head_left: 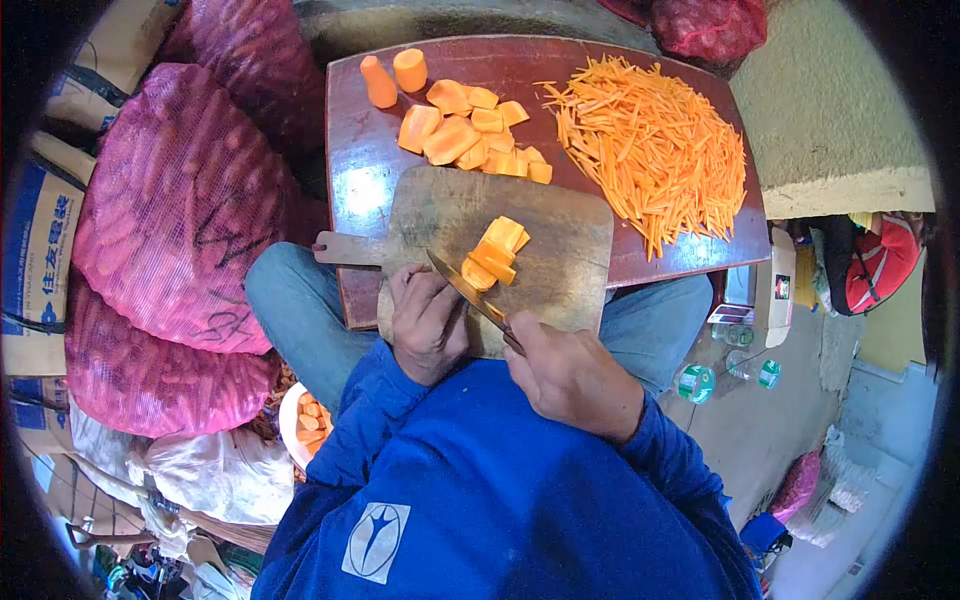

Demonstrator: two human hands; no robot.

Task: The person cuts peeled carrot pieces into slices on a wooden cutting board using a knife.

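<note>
My right hand (570, 375) grips a knife (468, 292), its blade slanting up and left across the wooden cutting board (560, 290). Beside the blade, a small stack of cut carrot slices (495, 255) lies on the board. My left hand (430, 322) is closed at the board's near left part, fingers curled under; whatever they may hold is hidden. Beyond the board, several peeled carrot chunks (455, 138) lie on the dark red table (350, 240). A big heap of carrot sticks (650, 150) covers the table's right side.
Purple mesh sacks (180, 220) bulge at the left, against cardboard boxes (30, 260). A white container (290, 425) with carrot pieces stands by my left leg. Plastic bottles (694, 383) lie on the floor at the right, near a red bag (885, 262).
</note>
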